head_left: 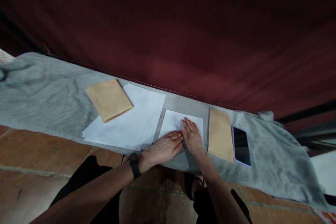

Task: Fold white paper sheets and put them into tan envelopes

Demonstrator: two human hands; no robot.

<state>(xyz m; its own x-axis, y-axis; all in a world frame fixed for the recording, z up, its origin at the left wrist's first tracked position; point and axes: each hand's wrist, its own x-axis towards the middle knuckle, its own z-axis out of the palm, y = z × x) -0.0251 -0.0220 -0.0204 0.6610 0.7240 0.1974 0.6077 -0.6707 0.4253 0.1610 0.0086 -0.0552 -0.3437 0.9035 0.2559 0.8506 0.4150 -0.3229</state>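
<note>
A white sheet of paper (170,120), smaller than the sheets beside it and seemingly folded, lies on the grey cloth. My left hand (168,146) rests flat across its near edge, fingers stretched to the right. Its fingertips meet my right hand (193,137), which lies flat on the same paper with its fingers pointing away from me. Neither hand grips anything. Part of the paper is hidden under both hands. Right of it lies a brown envelope (220,134). To the left is a spread stack of white paper sheets (133,117).
A pile of brown envelopes (110,99) overlaps the stack's left side. A smartphone (241,146) lies right of the single envelope. The grey cloth (52,94) covers a long narrow surface. Behind it hangs a dark red curtain (168,42); below is a tiled floor (39,157).
</note>
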